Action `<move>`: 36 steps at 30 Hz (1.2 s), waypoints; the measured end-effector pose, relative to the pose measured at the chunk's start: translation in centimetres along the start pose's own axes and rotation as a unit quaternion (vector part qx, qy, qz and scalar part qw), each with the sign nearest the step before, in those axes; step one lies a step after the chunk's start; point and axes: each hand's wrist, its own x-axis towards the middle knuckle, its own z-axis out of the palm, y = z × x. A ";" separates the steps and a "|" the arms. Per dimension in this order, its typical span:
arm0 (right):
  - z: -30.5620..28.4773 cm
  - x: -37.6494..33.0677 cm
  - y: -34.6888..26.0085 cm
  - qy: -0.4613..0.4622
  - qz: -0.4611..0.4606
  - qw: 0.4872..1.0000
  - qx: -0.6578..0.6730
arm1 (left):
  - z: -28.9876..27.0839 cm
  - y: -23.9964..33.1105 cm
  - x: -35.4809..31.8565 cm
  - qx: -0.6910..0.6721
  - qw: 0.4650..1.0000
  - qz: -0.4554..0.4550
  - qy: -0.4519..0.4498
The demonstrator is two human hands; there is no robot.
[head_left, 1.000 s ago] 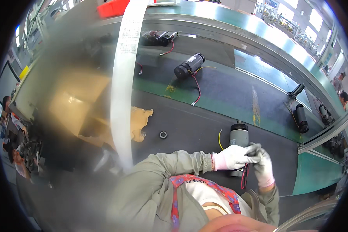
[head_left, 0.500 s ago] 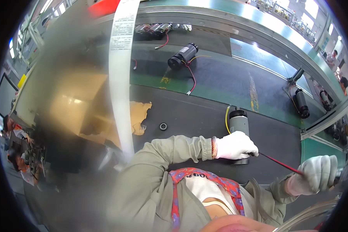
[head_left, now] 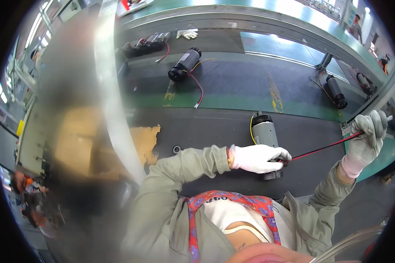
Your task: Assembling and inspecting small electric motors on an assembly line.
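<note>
Item: 1 grey cylindrical motor [head_left: 265, 133] with black end cap, lying on the dark counter [head_left: 215, 127] just in front of the person; the gloved left hand [head_left: 256, 158] is closed over its near end, pinning it down where the red-and-black lead [head_left: 322, 148] leaves the body. The gloved right hand [head_left: 368, 138] is closed in a fist on the far end of that lead, held out to the right with the lead drawn straight and taut between the 2 hands. Handling judgement: the pull goes best kept in line with the motor's axis and steady rather than jerked, the left hand bearing down so the cylinder cannot roll, sparing the joint at the cap.
</note>
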 end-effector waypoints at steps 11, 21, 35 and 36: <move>4.9 -4.1 2.1 -0.274 0.103 0.939 0.182 | 0.4 -1.3 3.7 0.260 0.946 0.189 0.045; -11.5 -19.8 11.6 0.256 0.088 0.828 -0.491 | 6.1 -4.2 2.3 -0.044 0.956 0.002 0.290; -10.9 -18.8 11.2 0.193 0.048 0.663 -0.722 | 7.9 -6.4 4.2 -0.065 0.933 0.063 0.350; -11.4 -19.3 11.0 0.173 0.073 0.648 -0.738 | 7.6 -5.5 4.6 0.038 0.932 0.085 0.350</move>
